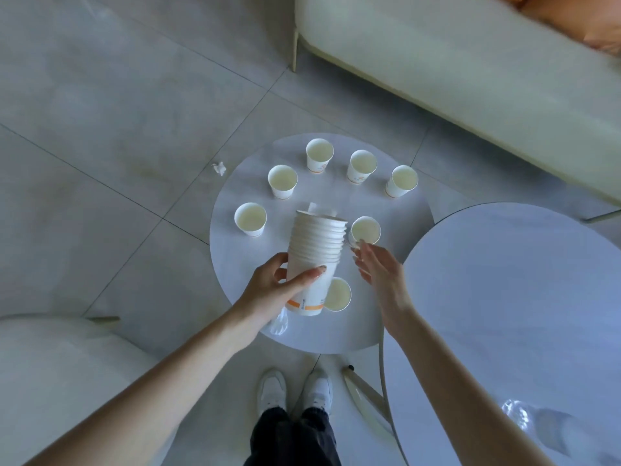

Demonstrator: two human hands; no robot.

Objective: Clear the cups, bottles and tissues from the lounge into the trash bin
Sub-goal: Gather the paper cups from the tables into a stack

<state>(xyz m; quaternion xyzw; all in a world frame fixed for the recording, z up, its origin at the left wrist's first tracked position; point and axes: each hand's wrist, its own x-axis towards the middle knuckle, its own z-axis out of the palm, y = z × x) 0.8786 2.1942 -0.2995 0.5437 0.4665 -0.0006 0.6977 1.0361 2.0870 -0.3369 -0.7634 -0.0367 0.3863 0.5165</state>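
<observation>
Holding a tall stack of nested paper cups (314,264) over the small round table (235,270), the left hand (280,285) has its grip wrapped tight around the stack's lower part, thumb across the front. The right hand (376,264) hovers open and empty, fingers spread, just beside the nearest loose cup (365,229). Six more single cups stand on the table, one (337,293) partly hidden behind the stack's base. A crumpled tissue (219,168) lies on the floor beside the table, and something clear, perhaps a plastic bottle (514,412), rests on the larger table (504,297) to the right. No trash bin is visible.

The stack leans and is held low, so adding cups could tip its top or loosen the nesting. Any cup holding liquid would likely spill when dropped in.
</observation>
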